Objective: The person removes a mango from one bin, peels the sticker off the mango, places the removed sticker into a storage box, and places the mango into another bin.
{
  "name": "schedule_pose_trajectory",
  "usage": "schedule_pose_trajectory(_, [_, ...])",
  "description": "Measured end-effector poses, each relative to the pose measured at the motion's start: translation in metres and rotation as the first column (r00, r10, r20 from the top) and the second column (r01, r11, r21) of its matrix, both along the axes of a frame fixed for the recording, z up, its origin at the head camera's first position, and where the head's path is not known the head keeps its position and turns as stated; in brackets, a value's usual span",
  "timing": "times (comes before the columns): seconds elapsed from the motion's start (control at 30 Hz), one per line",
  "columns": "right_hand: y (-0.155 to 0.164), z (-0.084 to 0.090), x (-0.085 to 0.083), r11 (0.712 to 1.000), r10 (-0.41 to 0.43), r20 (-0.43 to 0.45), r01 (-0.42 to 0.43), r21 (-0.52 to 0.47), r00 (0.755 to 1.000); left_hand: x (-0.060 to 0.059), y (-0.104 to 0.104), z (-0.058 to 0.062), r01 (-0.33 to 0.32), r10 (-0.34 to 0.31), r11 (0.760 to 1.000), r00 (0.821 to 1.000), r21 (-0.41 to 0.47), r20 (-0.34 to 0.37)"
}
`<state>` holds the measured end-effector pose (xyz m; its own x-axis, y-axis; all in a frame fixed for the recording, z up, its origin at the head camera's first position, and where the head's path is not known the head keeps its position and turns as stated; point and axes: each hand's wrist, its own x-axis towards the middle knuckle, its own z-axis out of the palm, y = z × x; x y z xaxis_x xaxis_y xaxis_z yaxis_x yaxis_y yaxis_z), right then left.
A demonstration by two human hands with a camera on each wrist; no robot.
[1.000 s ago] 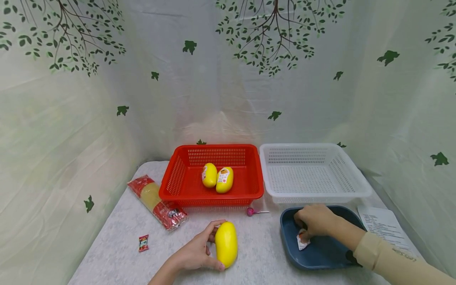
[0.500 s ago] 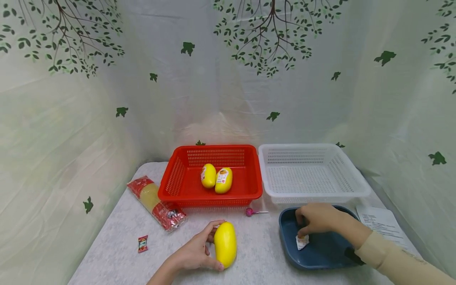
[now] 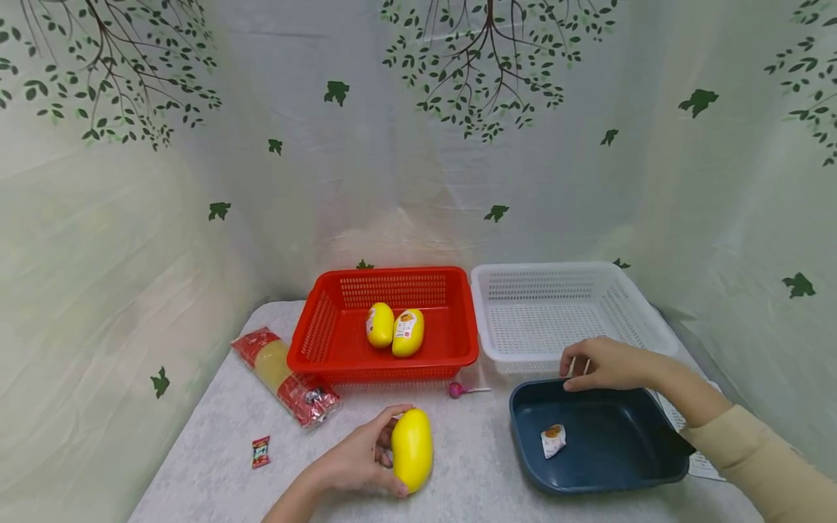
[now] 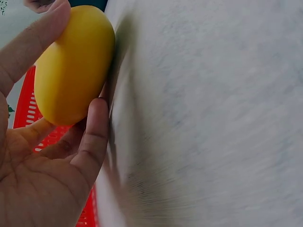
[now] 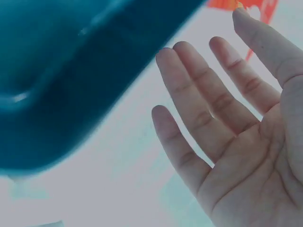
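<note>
My left hand (image 3: 366, 454) holds a smooth yellow mango (image 3: 413, 450) on the table, thumb on one side and fingers on the other. The left wrist view shows the fingertips against the same mango (image 4: 75, 66). Over the far rim of a dark blue basin (image 3: 615, 443), my right hand (image 3: 611, 365) hovers with loosely bent fingers and nothing in them. Its fingers are spread in the right wrist view, beside the basin (image 5: 61, 85). A small white wrapped packet (image 3: 553, 441) with a brown picture lies at the left inside the basin.
Behind stand a red basket (image 3: 386, 374) with two labelled yellow mangoes (image 3: 394, 330) and a white basket (image 3: 543, 319). A lollipop (image 3: 455, 390), a long red-and-clear packet (image 3: 284, 374) and a small red candy (image 3: 260, 452) lie on the table. Printed paper (image 3: 705, 466) is partly hidden behind the basin.
My right hand has let go of the small white packet and risen from inside the basin to above its far rim. My left hand still holds the mango in place.
</note>
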<state>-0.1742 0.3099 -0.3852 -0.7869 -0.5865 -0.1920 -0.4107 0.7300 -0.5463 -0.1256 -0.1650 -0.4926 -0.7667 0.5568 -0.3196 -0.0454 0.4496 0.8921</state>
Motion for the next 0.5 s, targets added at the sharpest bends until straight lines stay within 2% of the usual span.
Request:
schedule_pose_trajectory(0.23, [0.032, 0.012, -0.015, 0.992, -0.122, -0.104, 0.118, -0.046, 0.987, -0.007, 0.001, 0.009, 0.055, -0.055, 0.998, 0.998, 0.004, -0.022])
schedule_pose_trajectory(0.5, [0.066, 0.014, -0.025, 0.973, -0.230, -0.199, 0.226, -0.044, 0.953, -0.012, -0.002, 0.025, 0.073, -0.073, 0.997, 0.996, -0.021, -0.043])
